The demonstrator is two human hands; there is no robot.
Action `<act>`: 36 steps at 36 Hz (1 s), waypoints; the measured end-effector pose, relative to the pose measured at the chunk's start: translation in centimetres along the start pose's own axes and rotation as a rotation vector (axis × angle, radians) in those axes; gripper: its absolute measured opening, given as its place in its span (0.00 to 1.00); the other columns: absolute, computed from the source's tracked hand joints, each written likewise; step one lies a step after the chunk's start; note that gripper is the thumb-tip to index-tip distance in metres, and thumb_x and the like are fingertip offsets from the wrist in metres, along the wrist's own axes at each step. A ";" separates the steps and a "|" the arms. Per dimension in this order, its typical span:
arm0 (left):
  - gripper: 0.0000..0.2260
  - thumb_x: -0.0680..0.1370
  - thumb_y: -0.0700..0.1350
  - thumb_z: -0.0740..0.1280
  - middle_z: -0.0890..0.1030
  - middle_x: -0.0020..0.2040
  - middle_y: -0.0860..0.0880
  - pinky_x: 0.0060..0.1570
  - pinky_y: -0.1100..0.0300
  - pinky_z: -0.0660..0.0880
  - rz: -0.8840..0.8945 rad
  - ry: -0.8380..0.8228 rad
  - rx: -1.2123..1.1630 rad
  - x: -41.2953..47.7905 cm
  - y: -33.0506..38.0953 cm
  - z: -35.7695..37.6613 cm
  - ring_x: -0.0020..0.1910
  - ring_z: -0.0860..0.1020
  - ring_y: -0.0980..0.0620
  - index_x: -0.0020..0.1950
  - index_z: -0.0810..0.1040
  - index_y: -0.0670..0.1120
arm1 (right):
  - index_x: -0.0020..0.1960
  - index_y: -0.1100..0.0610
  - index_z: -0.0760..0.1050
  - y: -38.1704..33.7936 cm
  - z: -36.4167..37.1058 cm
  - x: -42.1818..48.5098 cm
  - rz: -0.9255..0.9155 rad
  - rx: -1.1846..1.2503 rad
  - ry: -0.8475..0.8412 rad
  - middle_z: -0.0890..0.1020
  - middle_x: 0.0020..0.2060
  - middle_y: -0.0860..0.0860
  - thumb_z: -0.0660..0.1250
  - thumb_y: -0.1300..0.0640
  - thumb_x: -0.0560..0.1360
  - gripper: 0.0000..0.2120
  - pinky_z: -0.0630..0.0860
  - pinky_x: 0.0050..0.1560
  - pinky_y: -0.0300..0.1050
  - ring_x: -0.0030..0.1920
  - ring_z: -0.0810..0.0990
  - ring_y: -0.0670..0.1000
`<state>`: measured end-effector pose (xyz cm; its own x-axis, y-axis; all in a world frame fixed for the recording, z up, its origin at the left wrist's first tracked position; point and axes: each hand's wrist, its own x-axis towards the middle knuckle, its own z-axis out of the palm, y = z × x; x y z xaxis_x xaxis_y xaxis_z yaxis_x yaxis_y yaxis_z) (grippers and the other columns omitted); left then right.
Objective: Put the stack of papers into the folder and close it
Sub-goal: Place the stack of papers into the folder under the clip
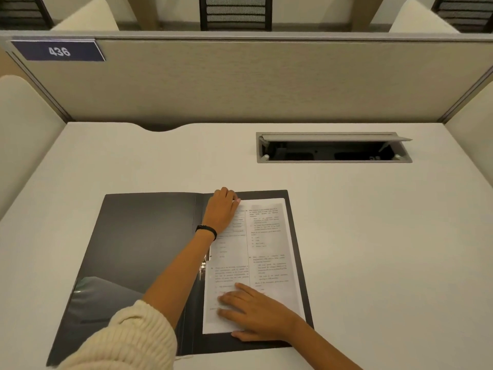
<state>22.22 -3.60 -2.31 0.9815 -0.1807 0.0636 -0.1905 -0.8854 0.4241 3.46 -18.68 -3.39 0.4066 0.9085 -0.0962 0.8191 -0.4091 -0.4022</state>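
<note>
A dark grey folder (138, 247) lies open on the desk, its left flap spread flat. A stack of printed white papers (269, 249) rests on the folder's right half. My left hand (222, 210) presses on the top left corner of the papers, fingers curled over their upper edge near the spine. My right hand (256, 311) lies flat on the lower part of the papers, fingers spread. A metal clip by the spine is partly hidden under my left forearm.
The white desk (373, 236) is enclosed by beige partition walls. An open cable hatch (333, 148) is set into the desk at the back right. A blue label reading 436 (58, 50) is on the back partition.
</note>
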 end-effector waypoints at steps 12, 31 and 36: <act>0.13 0.80 0.48 0.57 0.74 0.56 0.43 0.53 0.55 0.70 0.080 -0.041 -0.082 1.2 2.7 0.8 0.54 0.71 0.46 0.57 0.74 0.42 | 0.68 0.49 0.62 1.4 -0.5 -5.8 0.217 -0.110 -0.073 0.71 0.68 0.48 0.50 0.36 0.76 0.26 0.58 0.71 0.49 0.67 0.70 0.47; 0.12 0.80 0.47 0.57 0.74 0.57 0.43 0.56 0.55 0.70 0.078 -0.097 -0.129 1.7 4.7 1.6 0.55 0.71 0.46 0.58 0.72 0.42 | 0.68 0.48 0.64 2.5 -0.1 -7.9 0.276 -0.165 0.031 0.72 0.67 0.46 0.51 0.33 0.74 0.28 0.59 0.71 0.47 0.68 0.68 0.44; 0.13 0.79 0.44 0.59 0.73 0.63 0.42 0.65 0.51 0.67 -0.036 0.117 -0.329 0.9 3.8 0.0 0.62 0.70 0.44 0.62 0.71 0.40 | 0.69 0.41 0.59 4.0 -3.3 -6.2 0.505 0.372 0.585 0.63 0.71 0.42 0.58 0.40 0.75 0.24 0.60 0.71 0.45 0.71 0.59 0.39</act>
<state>22.41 -7.18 -0.63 0.9868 -0.0845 0.1384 -0.1576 -0.7015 0.6950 5.50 -26.23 -1.40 0.9140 0.3932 0.1001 0.3394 -0.6058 -0.7196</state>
